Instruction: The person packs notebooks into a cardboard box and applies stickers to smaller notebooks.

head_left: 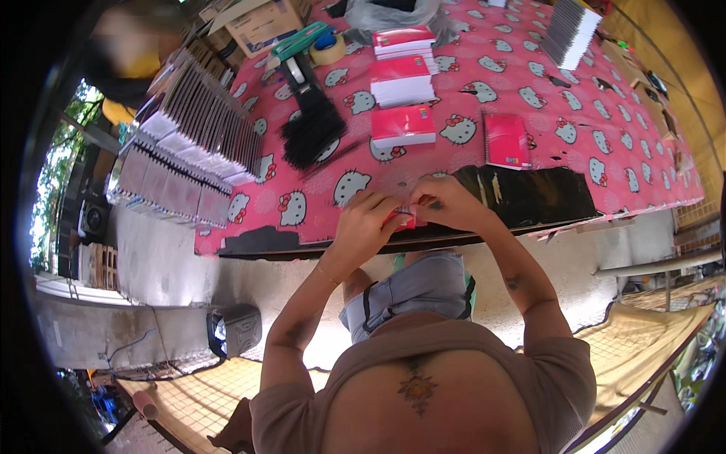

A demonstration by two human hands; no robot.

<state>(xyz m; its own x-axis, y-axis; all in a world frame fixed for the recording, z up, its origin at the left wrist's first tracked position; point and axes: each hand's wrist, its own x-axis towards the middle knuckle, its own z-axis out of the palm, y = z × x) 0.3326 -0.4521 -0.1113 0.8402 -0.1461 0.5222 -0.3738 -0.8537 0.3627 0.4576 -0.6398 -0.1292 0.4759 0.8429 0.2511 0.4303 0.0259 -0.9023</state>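
At the near edge of the table my left hand (368, 221) and my right hand (448, 204) are close together, fingertips pinched. Between them is a pink-red notebook (406, 220), mostly covered by the fingers. Both hands appear closed on it, near its upper edge. Just right of my right hand lies a black sheet (533, 195) along the table edge. Beyond it rests a pink notebook with a dark spiral spine (505, 141). Stacks of pink-covered paper blocks (403, 125) stand ahead of my hands. A bunch of black binding wires (311, 136) lies to their left.
Tall rows of spiral-bound notebooks (200, 113) fill the table's left side. Tape rolls (328, 50), a green tool (299, 41), a cardboard box (261, 26) and a plastic bag (397, 17) are at the back. Another notebook stack (571, 34) stands far right. A person (128, 57) is at far left.
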